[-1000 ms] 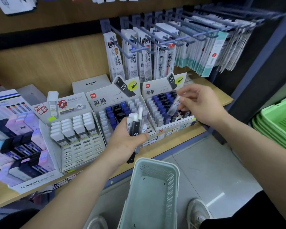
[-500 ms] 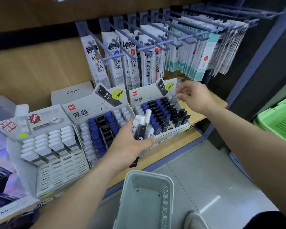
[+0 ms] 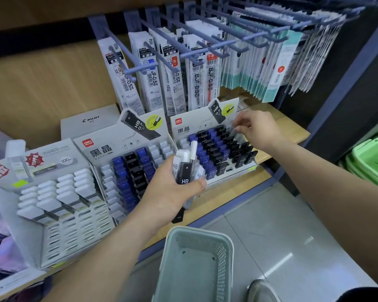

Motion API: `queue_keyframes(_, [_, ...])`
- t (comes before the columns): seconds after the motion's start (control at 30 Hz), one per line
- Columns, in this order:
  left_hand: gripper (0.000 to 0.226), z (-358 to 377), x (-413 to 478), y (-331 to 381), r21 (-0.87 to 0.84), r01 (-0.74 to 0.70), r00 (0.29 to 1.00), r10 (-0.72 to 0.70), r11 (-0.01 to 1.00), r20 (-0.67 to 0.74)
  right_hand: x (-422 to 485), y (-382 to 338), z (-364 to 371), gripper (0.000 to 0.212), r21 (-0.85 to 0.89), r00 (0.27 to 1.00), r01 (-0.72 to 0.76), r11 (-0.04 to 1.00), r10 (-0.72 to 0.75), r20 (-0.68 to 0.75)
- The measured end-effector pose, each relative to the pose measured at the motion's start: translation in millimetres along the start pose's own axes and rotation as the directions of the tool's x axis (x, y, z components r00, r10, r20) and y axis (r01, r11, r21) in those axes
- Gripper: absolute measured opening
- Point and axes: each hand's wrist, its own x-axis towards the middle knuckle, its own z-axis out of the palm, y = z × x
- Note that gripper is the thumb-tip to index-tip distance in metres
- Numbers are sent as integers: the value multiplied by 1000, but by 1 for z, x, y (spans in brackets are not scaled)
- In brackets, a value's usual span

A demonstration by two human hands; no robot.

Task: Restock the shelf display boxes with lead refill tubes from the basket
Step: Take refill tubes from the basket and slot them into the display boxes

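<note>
Left hand (image 3: 168, 192) grips lead tubes (image 3: 184, 171); right hand (image 3: 258, 129) pinches clear tube (image 3: 233, 132) beneath hanging packs (image 3: 196, 83).

We see packs of pen refills (image 3: 153, 79) hanging on blue hooks (image 3: 205, 43) at the far side. A white box (image 3: 90, 123) stands left of them. Green baskets (image 3: 371, 158) are stacked at the right.
</note>
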Motion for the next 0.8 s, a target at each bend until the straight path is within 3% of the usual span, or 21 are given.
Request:
queue_keyframes(0.13, [28,-1,-3,-1,-11,0,1000,0,1000,-5,3,-2,5,11,-36,995,74,997,-76,-68])
queue_keyframes(0.4, [29,-10,-8,-7,-22,-21,1000,20,1000,-6,3,-4,9,13,-85,999,51,995,-51,8])
queue_keyframes(0.5, [24,-13,-8,-9,-34,-26,1000,26,999,-16,-5,-19,-2,16,-89,998,35,995,-40,-53])
queue_keyframes(0.6, [28,-14,-9,-6,-96,-24,1000,22,995,-21,-36,-58,-13,8,117,998,26,993,-19,-64])
queue_keyframes(0.7, [28,-16,-11,-3,-147,-2,999,-3,989,-37,-75,-107,-15,10,495,970,-96,864,-30,241])
queue_keyframes(0.8, [24,-17,-16,0,-207,5,999,-12,978,-32,-103,-133,-10,15,591,918,-135,796,-124,377])
